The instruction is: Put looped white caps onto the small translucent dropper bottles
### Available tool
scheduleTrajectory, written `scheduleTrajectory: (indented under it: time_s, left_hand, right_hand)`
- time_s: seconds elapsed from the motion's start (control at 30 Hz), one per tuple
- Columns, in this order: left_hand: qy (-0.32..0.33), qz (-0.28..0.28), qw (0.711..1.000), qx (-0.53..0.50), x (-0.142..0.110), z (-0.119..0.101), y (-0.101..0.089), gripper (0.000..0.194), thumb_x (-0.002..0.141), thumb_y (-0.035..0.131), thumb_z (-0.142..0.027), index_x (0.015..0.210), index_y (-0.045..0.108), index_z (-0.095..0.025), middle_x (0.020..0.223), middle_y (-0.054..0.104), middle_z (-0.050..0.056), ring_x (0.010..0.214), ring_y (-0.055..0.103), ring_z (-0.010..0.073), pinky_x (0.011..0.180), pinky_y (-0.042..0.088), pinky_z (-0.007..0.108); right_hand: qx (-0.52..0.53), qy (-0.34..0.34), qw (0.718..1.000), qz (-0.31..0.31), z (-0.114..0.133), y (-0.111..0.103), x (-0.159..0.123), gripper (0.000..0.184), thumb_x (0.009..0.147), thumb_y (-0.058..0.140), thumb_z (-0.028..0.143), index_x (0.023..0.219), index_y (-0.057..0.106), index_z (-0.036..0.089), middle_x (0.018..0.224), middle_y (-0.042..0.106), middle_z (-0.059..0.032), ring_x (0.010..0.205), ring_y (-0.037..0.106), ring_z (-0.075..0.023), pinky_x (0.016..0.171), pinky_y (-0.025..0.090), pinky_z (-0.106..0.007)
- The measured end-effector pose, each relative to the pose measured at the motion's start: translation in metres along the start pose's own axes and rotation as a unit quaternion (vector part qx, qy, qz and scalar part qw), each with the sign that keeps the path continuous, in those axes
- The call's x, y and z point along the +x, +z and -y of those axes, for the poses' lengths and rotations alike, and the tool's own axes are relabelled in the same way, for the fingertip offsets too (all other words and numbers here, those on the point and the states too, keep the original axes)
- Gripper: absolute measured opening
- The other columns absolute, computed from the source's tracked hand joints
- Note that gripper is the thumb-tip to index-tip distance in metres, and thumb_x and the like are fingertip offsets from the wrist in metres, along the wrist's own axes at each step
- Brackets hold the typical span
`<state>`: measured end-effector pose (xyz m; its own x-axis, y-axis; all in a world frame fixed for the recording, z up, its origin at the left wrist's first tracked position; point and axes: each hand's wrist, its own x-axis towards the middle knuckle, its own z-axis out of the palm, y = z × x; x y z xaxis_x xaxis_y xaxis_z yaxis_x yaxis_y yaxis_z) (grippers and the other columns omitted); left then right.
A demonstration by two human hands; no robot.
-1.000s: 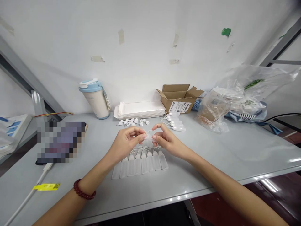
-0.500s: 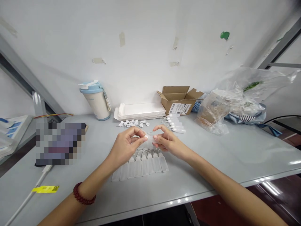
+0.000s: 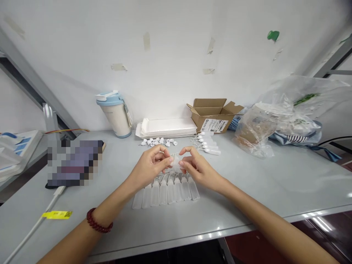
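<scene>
My left hand [image 3: 152, 164] is closed, its thumb and fingertips pinching the left end of a small translucent plastic bottle [image 3: 175, 168]. On the bottle's other side, my right hand [image 3: 200, 169] grips it between thumb and fingers, with the index finger arched above. A thin cord shows at the top of the bottle; its neck is partly hidden by my fingers. Just below my hands, several similar bottles [image 3: 155, 194] lie side by side in a row, thin cords at their upper ends. Beyond my hands are several loose white caps [image 3: 158, 142].
Several bottles with white tips [image 3: 210, 143] lie before an open cardboard box [image 3: 210, 117]. White padded envelopes [image 3: 169, 127] are stacked beside a tumbler [image 3: 115, 115]. Plastic bags [image 3: 255, 128] stand at the right. A pixelated device [image 3: 77, 163] with a white cable [image 3: 35, 229] lies left.
The view has shifted slightly, so the table's things appear farther right. My fingers have shifted a little on the bottle, which both hands still hold over the row.
</scene>
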<state>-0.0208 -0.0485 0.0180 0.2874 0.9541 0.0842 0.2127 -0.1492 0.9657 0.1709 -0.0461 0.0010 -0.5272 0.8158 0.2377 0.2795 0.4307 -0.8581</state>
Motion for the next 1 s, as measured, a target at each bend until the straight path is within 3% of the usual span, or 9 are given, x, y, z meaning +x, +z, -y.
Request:
scheduleTrajectory:
  time_s: [0.2, 0.37, 0.63, 0.87, 1.0]
  left_hand:
    - [-0.006, -0.018, 1.0, 0.007, 0.0, 0.003, 0.002, 0.021, 0.08, 0.062, -0.038, 0.078, 0.049, -0.02, 0.06, 0.059, -0.004, 0.063, 0.063, 0.014, 0.055, 0.047, 0.023]
    - [-0.005, -0.038, 0.999, 0.017, -0.002, 0.002, 0.004, 0.025, 0.078, 0.065, -0.039, 0.076, 0.051, -0.019, 0.056, 0.057, -0.005, 0.053, 0.055, 0.0108, 0.048, 0.041, 0.021]
    - [0.025, -0.036, 0.999, 0.011, -0.002, -0.005, 0.005, 0.022, 0.081, 0.059, -0.038, 0.079, 0.055, -0.017, 0.07, 0.057, -0.002, 0.06, 0.058, 0.0107, 0.06, 0.05, 0.025]
    - [0.023, -0.059, 0.994, 0.094, -0.005, 0.003, 0.012, 0.022, 0.087, 0.051, -0.04, 0.083, 0.051, -0.019, 0.057, 0.05, -0.007, 0.048, 0.048, 0.008, 0.05, 0.045, 0.022]
    - [0.035, -0.073, 0.993, 0.084, -0.005, 0.008, 0.014, 0.02, 0.086, 0.054, -0.04, 0.089, 0.051, -0.02, 0.062, 0.053, -0.006, 0.051, 0.05, 0.0091, 0.052, 0.047, 0.023]
  right_hand:
    - [0.018, 0.013, 1.0, -0.002, -0.001, 0.0, 0.001, 0.015, 0.093, 0.038, 0.032, 0.104, 0.033, 0.023, 0.061, 0.047, 0.0073, 0.054, 0.044, -0.0105, 0.055, 0.035, -0.023]
    - [0.063, 0.027, 0.998, -0.004, 0.001, -0.001, 0.001, 0.018, 0.092, 0.041, 0.034, 0.103, 0.034, 0.022, 0.062, 0.048, 0.0069, 0.055, 0.044, -0.01, 0.055, 0.035, -0.023]
    - [0.158, 0.065, 0.985, 0.017, 0.006, -0.003, 0.001, 0.026, 0.09, 0.045, 0.044, 0.102, 0.034, 0.023, 0.062, 0.047, 0.0074, 0.051, 0.036, -0.0079, 0.05, 0.028, -0.02]
    - [0.08, 0.029, 0.996, 0.011, 0.001, 0.003, 0.0, 0.022, 0.09, 0.046, 0.037, 0.103, 0.035, 0.022, 0.062, 0.049, 0.0064, 0.057, 0.046, -0.0109, 0.059, 0.036, -0.024]
    - [0.109, 0.055, 0.992, 0.012, 0.001, 0.003, 0.0, 0.023, 0.091, 0.044, 0.04, 0.104, 0.036, 0.022, 0.061, 0.048, 0.0068, 0.054, 0.042, -0.0097, 0.055, 0.034, -0.022]
